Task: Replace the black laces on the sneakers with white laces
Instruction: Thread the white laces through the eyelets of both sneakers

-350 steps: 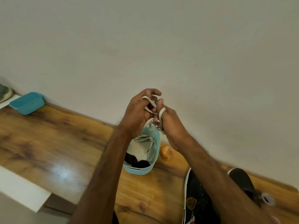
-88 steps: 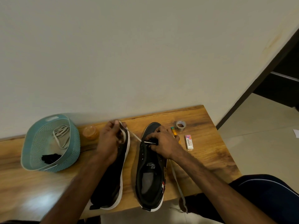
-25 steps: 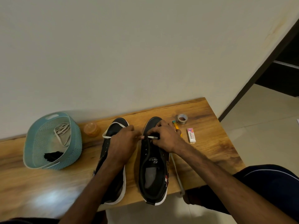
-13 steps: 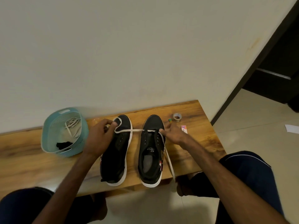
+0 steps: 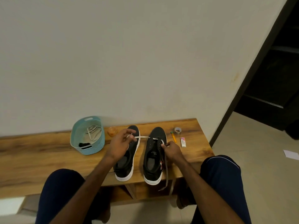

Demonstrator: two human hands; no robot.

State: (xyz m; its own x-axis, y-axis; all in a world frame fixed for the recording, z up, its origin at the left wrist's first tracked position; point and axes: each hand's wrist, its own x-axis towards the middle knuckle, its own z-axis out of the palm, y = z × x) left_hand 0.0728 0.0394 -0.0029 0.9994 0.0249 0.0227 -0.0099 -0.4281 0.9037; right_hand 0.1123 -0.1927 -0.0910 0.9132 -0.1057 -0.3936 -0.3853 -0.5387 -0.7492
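White lace [image 5: 142, 137] threaded through front eyelets of right sneaker [image 5: 154, 155] on bench [image 5: 32, 157]. Left hand [image 5: 120, 145] pinches one end over left sneaker [image 5: 127, 160]; right hand [image 5: 172, 150] pinches the other.

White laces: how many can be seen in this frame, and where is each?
2. One white lace runs from the left hand across to the right sneaker, its other end held by the right hand. Another lies coiled in the blue basket. More may be hidden there.
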